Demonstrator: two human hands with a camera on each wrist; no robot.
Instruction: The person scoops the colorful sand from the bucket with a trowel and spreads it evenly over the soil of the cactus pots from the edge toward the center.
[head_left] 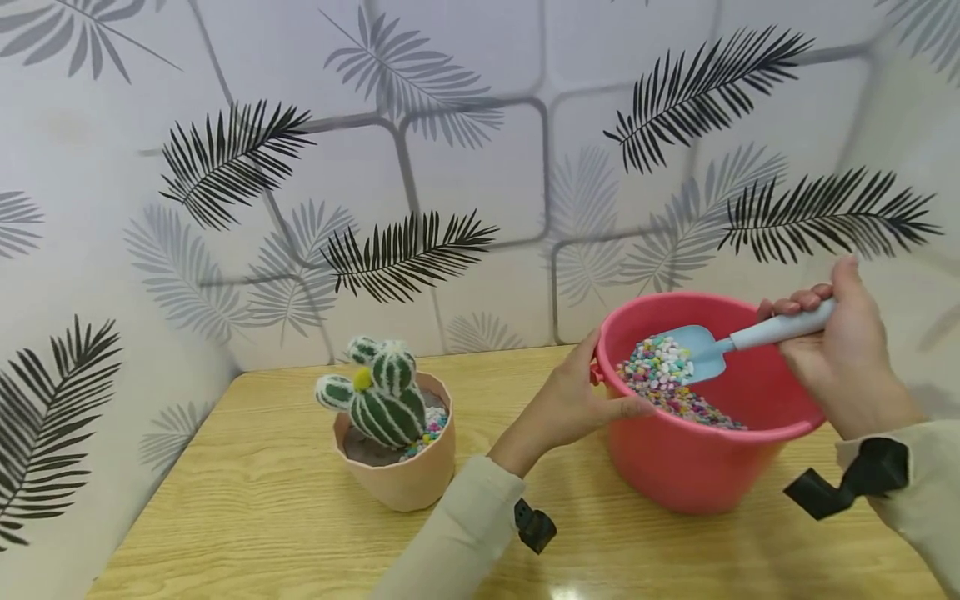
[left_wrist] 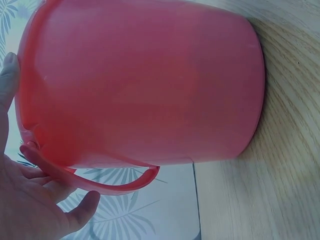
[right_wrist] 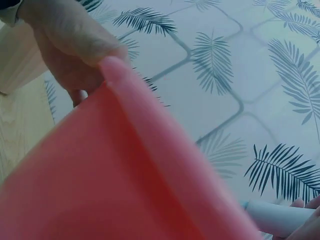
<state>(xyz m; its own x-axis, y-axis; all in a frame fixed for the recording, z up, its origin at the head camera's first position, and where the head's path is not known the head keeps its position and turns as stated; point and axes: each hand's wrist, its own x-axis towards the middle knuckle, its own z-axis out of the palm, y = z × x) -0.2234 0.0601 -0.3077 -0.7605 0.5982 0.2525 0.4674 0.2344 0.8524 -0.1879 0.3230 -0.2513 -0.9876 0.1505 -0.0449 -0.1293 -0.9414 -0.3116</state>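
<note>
On the right of the table stands a red plastic bucket (head_left: 690,467) with multicoloured pebbles (head_left: 690,406) inside. My left hand (head_left: 573,400) grips its rim on the left side, close to the bucket's handle (left_wrist: 100,187). In the head view my right hand (head_left: 855,354) holds a small light-blue shovel (head_left: 780,327) by its pale grip, palm turned upward. The shovel's blade is inside the bucket, tilted down to the left, with pebbles at its edge. Only part of the shovel and right fingers shows in the right wrist view.
Left of the bucket, a pale pink pot (head_left: 408,483) holds a knitted green-and-white cactus (head_left: 386,408) with a yellow flower. Grey filling and some coloured pebbles (head_left: 433,423) lie around it. The wooden table (head_left: 247,483) meets a leaf-patterned wall (head_left: 495,192) behind.
</note>
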